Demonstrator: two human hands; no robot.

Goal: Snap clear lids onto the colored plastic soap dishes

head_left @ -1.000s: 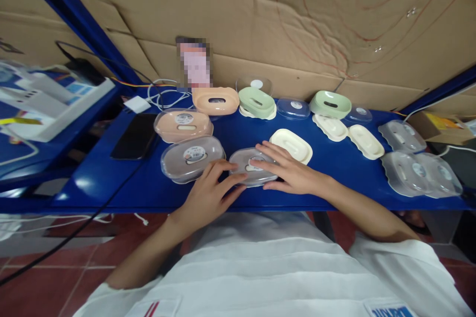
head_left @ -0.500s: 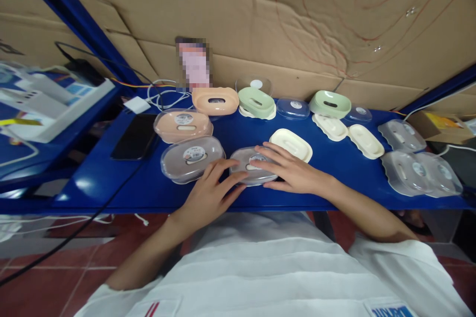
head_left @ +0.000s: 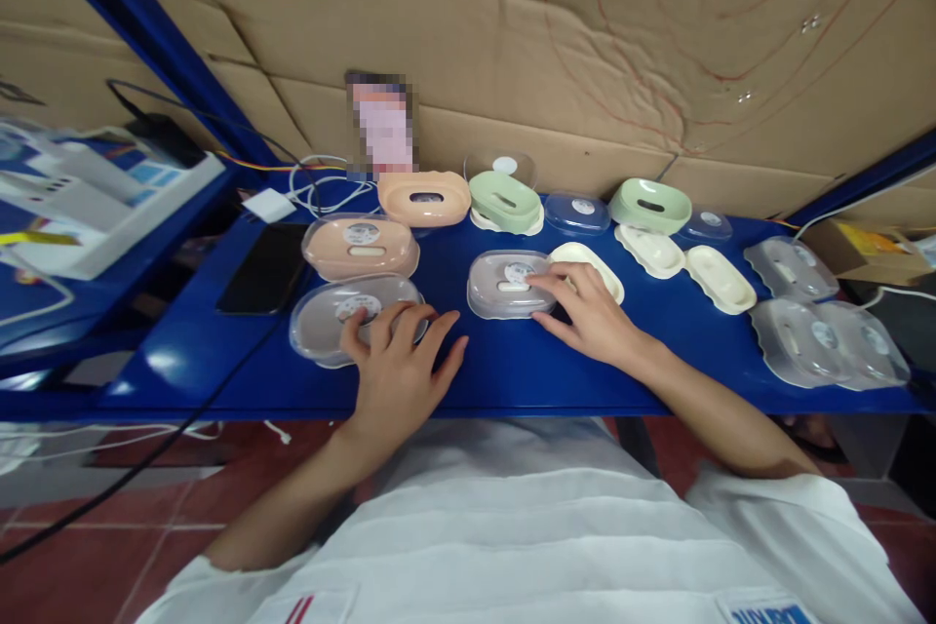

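My left hand lies over the right end of a grey soap box with a clear lid and a round label. Its fingers are spread and cover part of that box. My right hand has its thumb and fingertips on the right end of a second grey soap box, also under a clear lid. Behind the right fingers sits a cream soap tray, partly hidden. A peach soap box with a clear lid stands behind the left box.
Along the back of the blue table are a peach dish, green dishes and clear lids. Cream trays lie to the right, with several lidded grey boxes beyond. At left lie a black phone and cables.
The middle grey box has moved back, away from me, with my right hand at its right end. My left hand has left it and shifted left; the left grey box has slid left.
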